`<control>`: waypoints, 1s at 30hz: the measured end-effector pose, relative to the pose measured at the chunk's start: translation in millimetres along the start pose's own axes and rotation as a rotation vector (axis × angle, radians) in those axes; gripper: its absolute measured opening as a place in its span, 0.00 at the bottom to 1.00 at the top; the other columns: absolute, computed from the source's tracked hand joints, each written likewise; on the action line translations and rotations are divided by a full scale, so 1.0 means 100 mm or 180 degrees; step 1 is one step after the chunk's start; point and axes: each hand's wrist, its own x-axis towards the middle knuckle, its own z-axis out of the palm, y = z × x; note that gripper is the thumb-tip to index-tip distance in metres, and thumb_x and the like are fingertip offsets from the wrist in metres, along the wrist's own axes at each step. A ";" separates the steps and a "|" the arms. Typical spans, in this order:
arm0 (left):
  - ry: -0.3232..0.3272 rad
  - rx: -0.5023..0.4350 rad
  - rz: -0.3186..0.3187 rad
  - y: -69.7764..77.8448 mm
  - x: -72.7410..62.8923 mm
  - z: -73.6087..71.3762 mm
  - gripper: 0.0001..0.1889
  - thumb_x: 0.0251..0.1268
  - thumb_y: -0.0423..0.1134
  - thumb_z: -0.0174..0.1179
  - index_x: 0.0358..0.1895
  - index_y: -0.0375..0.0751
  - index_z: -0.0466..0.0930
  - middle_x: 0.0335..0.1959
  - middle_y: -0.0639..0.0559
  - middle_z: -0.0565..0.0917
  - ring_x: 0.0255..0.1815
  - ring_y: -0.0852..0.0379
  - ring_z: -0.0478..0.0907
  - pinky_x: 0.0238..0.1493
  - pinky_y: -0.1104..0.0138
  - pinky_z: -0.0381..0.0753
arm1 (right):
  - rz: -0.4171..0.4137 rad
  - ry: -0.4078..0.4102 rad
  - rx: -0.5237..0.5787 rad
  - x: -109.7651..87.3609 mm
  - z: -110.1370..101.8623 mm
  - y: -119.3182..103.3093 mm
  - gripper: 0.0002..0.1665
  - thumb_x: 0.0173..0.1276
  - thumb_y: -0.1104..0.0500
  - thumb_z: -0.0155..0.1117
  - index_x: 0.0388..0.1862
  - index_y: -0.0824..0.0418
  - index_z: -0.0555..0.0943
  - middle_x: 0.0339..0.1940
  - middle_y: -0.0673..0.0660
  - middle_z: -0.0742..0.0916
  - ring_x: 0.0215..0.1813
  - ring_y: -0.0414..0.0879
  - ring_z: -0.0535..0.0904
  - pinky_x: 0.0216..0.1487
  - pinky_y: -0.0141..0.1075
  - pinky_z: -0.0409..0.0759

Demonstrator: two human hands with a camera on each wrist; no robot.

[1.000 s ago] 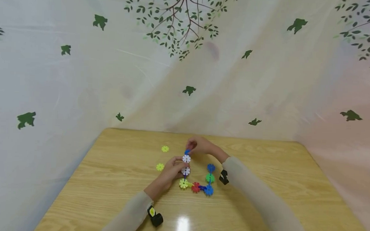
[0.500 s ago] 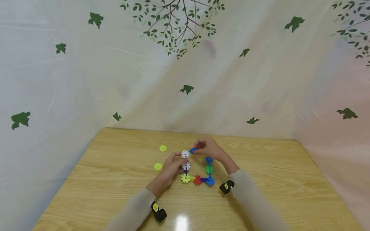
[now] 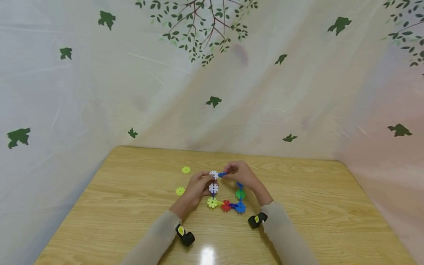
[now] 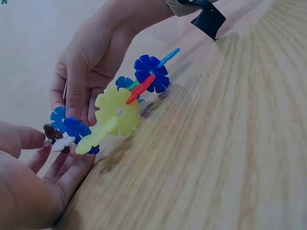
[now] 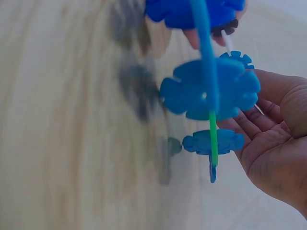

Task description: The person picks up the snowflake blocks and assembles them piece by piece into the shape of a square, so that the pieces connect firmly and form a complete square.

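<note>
A chain of interlocking plastic snowflake discs forms a U shape. Two white discs, an upper one [image 3: 214, 174] and a lower one [image 3: 213, 188], make its left side. Across the bottom run a yellow disc [image 3: 212, 202], a red disc [image 3: 226, 205] and a blue corner disc [image 3: 240, 207]; a green disc [image 3: 240, 194] is on the right. My left hand [image 3: 198, 185] pinches the upper white disc. With thumb and fingertips, my right hand [image 3: 242, 176] pinches a blue disc [image 3: 222, 174] right at that white disc's right edge. In the left wrist view, the large yellow disc [image 4: 117, 111] stands upright.
Two loose yellow discs, a far one [image 3: 186, 170] and a nearer one [image 3: 180, 191], lie left of the chain. Everything rests on a wooden table [image 3: 125, 207], with a leaf-printed cloth [image 3: 163, 107] hanging behind it.
The blue disc in my right hand has gone from behind the upper white disc to its right side, meeting its edge. My left fingers have shifted up to the upper white disc.
</note>
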 end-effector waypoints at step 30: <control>0.0005 0.0271 -0.0073 0.03 0.07 -0.05 0.05 0.71 0.35 0.63 0.39 0.35 0.85 0.34 0.51 0.90 0.37 0.59 0.87 0.37 0.69 0.86 | -0.0062 -0.0070 0.0027 -0.07 -0.02 -0.11 0.03 0.60 0.71 0.75 0.27 0.69 0.88 0.30 0.60 0.90 0.29 0.39 0.81 0.32 0.31 0.79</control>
